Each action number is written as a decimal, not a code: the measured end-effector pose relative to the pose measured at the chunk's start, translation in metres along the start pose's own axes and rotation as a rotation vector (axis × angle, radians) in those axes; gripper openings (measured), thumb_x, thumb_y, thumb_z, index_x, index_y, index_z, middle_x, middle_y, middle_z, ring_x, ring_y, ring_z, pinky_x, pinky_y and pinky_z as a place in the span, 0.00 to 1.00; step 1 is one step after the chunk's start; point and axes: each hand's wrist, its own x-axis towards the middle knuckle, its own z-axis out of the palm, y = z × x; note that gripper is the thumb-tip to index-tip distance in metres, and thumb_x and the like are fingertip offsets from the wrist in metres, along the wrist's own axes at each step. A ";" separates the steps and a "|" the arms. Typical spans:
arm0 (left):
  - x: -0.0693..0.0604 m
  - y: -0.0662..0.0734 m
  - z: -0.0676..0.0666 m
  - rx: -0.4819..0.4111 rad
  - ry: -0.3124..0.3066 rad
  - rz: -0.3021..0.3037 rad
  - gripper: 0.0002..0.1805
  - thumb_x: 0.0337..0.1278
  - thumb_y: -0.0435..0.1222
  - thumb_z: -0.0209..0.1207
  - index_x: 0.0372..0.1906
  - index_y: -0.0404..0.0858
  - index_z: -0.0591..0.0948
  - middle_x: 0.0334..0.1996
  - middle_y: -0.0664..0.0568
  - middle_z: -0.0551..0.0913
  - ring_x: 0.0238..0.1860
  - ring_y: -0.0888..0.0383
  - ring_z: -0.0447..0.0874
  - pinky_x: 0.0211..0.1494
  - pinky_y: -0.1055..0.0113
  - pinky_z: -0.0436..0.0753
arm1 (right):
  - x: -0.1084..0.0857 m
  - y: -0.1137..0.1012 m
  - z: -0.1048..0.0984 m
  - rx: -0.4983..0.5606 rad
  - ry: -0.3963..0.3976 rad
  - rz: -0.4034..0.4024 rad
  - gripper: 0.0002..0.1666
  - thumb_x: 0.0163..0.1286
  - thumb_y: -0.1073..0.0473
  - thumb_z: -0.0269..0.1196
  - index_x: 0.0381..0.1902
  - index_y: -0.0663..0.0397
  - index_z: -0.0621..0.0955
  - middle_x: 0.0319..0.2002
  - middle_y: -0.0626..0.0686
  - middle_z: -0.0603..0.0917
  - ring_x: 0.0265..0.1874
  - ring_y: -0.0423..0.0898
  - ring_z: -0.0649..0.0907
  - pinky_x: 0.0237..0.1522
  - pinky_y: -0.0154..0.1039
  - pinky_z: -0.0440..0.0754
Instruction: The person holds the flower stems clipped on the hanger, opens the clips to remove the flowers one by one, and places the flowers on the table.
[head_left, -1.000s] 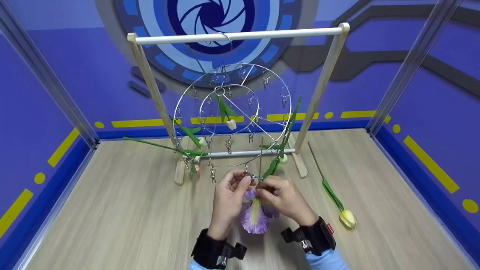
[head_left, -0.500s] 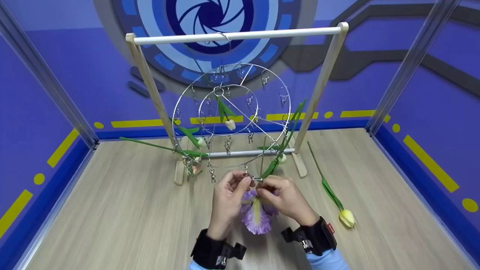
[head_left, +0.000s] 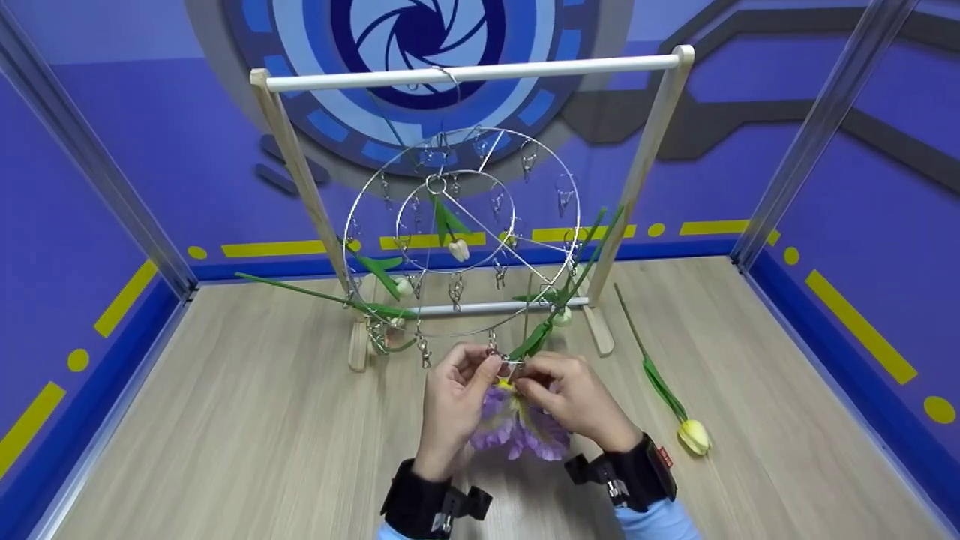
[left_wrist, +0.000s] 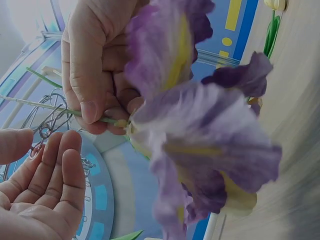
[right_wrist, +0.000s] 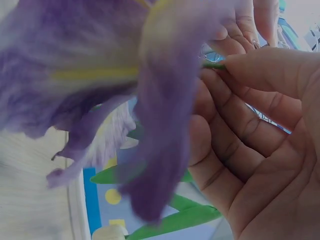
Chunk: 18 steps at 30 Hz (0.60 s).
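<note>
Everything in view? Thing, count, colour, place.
tabletop: 1, beige, beneath
rack: 1, wood and white, centre
wire hanger: 1, silver, on rack
clips: many, silver, on hanger
pale tulips: several, whitish, about hanger
purple flower: 1, purple and yellow, front centre
yellow tulip: 1, yellow, tabletop right
walls: 3, blue-purple, back and sides
metal posts: 2, grey, corners
left hand: 1, bare, pinching clip
right hand: 1, bare, pinching stem
straps: 2, black, wrists
sleeves: 2, light blue, bottom

A wooden rack [head_left: 555,67] stands on a wood-grain table [head_left: 247,420]. Right of the rack lies a yellow tulip [head_left: 664,390]; behind the rack, a blue-purple wall [head_left: 720,187] bears a round emblem [head_left: 420,34].
</note>
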 end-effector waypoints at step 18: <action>0.001 0.000 0.002 0.022 0.013 -0.001 0.11 0.68 0.28 0.63 0.48 0.22 0.80 0.38 0.37 0.86 0.39 0.46 0.89 0.45 0.67 0.87 | 0.000 -0.001 -0.007 0.017 -0.018 0.025 0.06 0.66 0.72 0.66 0.33 0.58 0.86 0.32 0.50 0.88 0.29 0.44 0.84 0.35 0.37 0.85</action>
